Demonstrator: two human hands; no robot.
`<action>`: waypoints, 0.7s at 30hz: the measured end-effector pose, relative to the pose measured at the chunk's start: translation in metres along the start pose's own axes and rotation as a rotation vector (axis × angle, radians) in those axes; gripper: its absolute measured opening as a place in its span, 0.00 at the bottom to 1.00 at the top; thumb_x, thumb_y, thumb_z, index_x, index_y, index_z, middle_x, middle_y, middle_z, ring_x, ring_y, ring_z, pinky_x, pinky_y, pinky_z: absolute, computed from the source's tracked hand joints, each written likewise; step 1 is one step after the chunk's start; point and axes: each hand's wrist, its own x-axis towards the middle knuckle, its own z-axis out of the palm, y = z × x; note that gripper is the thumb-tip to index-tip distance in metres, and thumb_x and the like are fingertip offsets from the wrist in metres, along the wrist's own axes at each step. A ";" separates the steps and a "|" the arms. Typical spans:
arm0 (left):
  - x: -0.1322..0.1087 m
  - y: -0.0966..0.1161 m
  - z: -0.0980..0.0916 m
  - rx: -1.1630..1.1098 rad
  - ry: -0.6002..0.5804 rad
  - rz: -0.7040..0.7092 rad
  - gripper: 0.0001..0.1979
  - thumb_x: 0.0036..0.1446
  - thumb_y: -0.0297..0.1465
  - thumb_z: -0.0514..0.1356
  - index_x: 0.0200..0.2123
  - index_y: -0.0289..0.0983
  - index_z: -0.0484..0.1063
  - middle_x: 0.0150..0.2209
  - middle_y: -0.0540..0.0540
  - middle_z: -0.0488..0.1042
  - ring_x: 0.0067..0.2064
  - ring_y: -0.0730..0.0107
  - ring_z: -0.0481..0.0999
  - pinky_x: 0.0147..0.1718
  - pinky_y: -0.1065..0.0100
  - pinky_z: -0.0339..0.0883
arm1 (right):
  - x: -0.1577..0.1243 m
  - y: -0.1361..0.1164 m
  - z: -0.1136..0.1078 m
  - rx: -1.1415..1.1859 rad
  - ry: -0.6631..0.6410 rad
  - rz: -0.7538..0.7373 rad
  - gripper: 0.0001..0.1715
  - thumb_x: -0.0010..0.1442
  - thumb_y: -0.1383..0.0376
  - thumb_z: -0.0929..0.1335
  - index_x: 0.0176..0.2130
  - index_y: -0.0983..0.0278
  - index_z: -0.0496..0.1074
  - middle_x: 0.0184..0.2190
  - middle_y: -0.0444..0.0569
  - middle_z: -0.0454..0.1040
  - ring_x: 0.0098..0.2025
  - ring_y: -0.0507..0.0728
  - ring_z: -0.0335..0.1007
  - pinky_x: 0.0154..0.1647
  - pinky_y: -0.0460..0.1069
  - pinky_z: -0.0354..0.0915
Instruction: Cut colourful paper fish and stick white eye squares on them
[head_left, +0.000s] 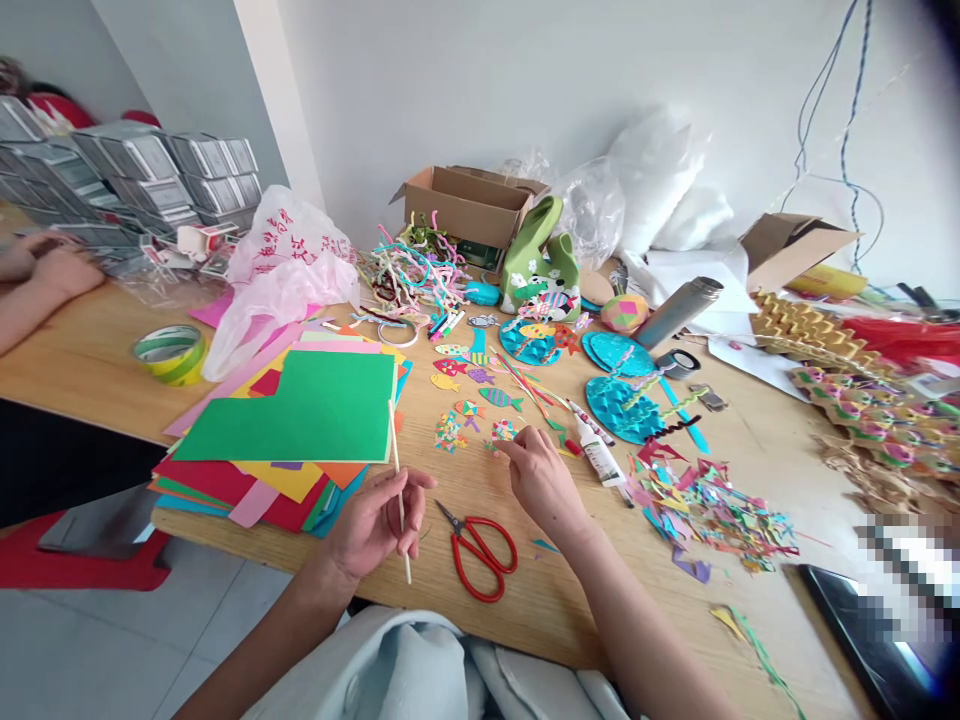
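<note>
The left hand (373, 522) sits just above the near edge of the tabletop (757, 445), its fingers closed around a thin wooden stick (395, 450). The stick stands almost upright in the view. Its upper end crosses the right edge of the stack of coloured paper (300, 415), and its lower end pokes out below the fist, close to the tabletop's edge.

The right hand (541, 478) lies a little further in, its fingers drawn narrow and pointing left at a small cluster of paper bits (504, 431). The fingertips seem to touch the cluster, but I cannot tell whether they are pinching a piece or only resting there.

Between the two hands lie red scissors (480, 550), blades shut and pointing away from the body, with bare wood around them. That strip, from the scissors to the near edge, is the main open room at the front.

To the left the paper stack overhangs the near edge slightly. To the right a glue bottle (600, 460) lies just beside the right hand, and past it a pile of scraps (709, 508) spreads toward the front edge. A tape roll (171, 353) sits well apart on the far left, with open wood about it, and another person's hand (56, 270) rests beyond it.
</note>
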 end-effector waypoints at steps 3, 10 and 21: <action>0.000 0.000 0.001 0.007 0.012 0.003 0.16 0.65 0.33 0.51 0.43 0.31 0.75 0.23 0.49 0.72 0.16 0.77 0.70 0.18 0.71 0.72 | 0.003 -0.001 0.002 0.028 -0.001 -0.001 0.22 0.62 0.75 0.60 0.47 0.60 0.77 0.37 0.52 0.68 0.42 0.57 0.63 0.44 0.48 0.61; -0.001 0.000 0.002 -0.007 0.010 -0.003 0.16 0.65 0.33 0.51 0.42 0.31 0.76 0.23 0.48 0.72 0.15 0.76 0.70 0.18 0.70 0.72 | 0.008 -0.003 0.007 0.083 -0.030 0.035 0.20 0.64 0.72 0.60 0.47 0.62 0.77 0.36 0.52 0.68 0.42 0.56 0.64 0.45 0.48 0.61; -0.001 0.001 0.001 0.009 0.005 -0.003 0.16 0.65 0.33 0.51 0.42 0.31 0.76 0.23 0.48 0.72 0.16 0.76 0.70 0.18 0.70 0.72 | 0.013 -0.017 0.005 -0.063 -0.075 -0.018 0.21 0.61 0.75 0.60 0.47 0.62 0.76 0.38 0.55 0.68 0.43 0.59 0.62 0.45 0.50 0.60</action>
